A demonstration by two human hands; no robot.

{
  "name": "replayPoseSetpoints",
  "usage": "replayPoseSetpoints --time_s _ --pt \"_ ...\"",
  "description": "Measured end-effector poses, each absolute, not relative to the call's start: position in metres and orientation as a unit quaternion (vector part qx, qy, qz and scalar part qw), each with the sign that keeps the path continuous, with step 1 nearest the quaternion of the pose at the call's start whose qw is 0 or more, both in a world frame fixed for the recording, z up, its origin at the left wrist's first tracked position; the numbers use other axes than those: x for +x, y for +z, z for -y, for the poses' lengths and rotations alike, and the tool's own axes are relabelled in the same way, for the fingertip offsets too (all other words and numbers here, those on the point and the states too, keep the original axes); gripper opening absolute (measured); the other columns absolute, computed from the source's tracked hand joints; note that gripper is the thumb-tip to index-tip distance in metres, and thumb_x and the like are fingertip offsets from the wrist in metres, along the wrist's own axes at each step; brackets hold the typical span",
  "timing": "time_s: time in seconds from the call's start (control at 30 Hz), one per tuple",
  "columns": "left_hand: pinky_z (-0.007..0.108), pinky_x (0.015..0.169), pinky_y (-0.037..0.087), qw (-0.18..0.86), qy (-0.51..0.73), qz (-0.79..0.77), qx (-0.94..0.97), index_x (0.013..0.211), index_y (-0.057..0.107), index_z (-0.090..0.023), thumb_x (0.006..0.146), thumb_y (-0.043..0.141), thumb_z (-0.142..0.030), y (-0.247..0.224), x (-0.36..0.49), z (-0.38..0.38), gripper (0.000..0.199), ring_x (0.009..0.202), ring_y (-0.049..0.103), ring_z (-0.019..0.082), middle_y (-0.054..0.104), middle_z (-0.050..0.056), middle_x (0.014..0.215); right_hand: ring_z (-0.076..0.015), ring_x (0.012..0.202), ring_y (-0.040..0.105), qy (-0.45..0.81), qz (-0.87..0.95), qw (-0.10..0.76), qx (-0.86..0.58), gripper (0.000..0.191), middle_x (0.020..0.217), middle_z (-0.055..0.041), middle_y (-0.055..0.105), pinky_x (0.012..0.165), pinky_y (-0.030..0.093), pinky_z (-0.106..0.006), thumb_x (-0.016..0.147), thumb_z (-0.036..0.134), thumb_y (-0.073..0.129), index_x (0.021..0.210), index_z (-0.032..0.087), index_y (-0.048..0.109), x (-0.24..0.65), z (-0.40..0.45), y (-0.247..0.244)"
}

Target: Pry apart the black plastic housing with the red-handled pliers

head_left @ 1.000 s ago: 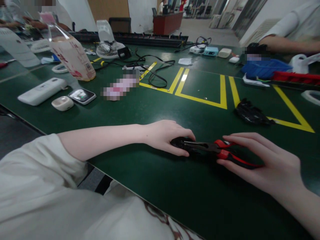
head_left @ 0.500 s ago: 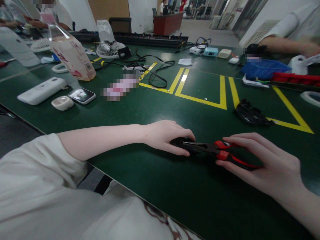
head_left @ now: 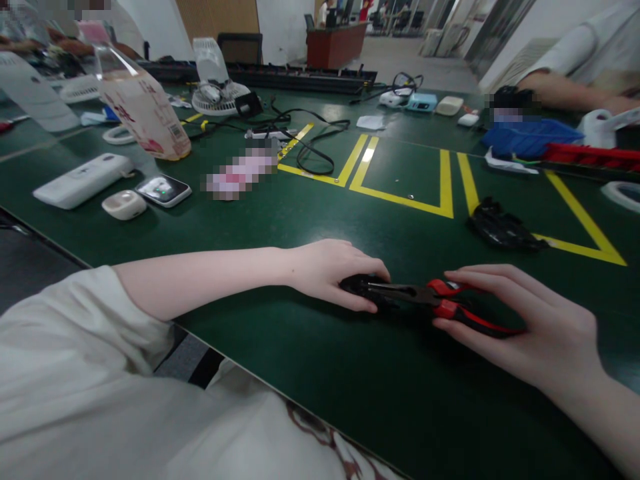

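Observation:
My left hand (head_left: 335, 273) is closed around a small black part (head_left: 357, 283) low over the green table; its kind is mostly hidden by my fingers. In my right hand (head_left: 545, 323) are long-nose pliers (head_left: 443, 303) with red and black handles, the fingers and thumb wrapped around the two grips. The pliers point left, and their dark jaws reach the black part between my left thumb and forefinger. Whether the tips bite on it I cannot tell. Farther right on the table lies a crumpled-looking black plastic piece (head_left: 505, 227).
Yellow tape (head_left: 400, 200) marks boxes on the green table (head_left: 310, 353). At left are a bottle (head_left: 150, 113), a white power bank (head_left: 83, 181), a small white case (head_left: 124, 205) and a black-faced device (head_left: 165, 190). A blue bin (head_left: 535, 140) stands right, near another person's arm (head_left: 575, 90).
Almost nothing differs. Both hands, the pliers and the black part stay in the same place, with only a tiny shift of the camera.

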State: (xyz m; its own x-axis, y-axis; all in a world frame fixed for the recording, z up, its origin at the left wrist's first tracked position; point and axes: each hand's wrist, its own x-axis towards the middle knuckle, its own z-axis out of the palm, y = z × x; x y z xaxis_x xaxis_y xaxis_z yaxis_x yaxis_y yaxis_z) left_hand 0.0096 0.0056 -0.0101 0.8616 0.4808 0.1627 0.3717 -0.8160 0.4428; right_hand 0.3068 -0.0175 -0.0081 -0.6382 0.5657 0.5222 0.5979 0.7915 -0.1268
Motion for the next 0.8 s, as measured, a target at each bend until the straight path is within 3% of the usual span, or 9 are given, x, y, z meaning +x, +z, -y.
replayPoseSetpoints --time_s 0.23,0.8 --pt "0.031 0.083 0.045 0.204 0.138 -0.222 0.943 0.120 0.057 -0.018 0.093 0.060 -0.048 -0.0114 0.0089 -0.0065 0.041 0.091 0.068 0.020 0.073 0.005 0.101 -0.0291 0.091 0.070 -0.030 0.900 0.277 -0.336 0.038 0.109 -0.0067 0.068 0.078 0.059 -0.046 0.082 0.041 0.071 0.117 0.030 0.060 0.3086 0.0175 -0.0093" --pt "0.032 0.082 0.045 0.199 0.146 -0.218 0.944 0.120 0.058 -0.018 0.092 0.061 -0.048 -0.0129 0.0087 -0.0069 0.040 0.092 0.068 0.021 0.073 0.006 0.104 -0.0274 0.086 0.071 -0.020 0.902 0.290 -0.319 0.039 0.105 -0.0054 0.070 0.074 0.061 -0.044 0.081 0.047 0.070 0.115 0.030 0.061 0.3086 0.0146 -0.0132"
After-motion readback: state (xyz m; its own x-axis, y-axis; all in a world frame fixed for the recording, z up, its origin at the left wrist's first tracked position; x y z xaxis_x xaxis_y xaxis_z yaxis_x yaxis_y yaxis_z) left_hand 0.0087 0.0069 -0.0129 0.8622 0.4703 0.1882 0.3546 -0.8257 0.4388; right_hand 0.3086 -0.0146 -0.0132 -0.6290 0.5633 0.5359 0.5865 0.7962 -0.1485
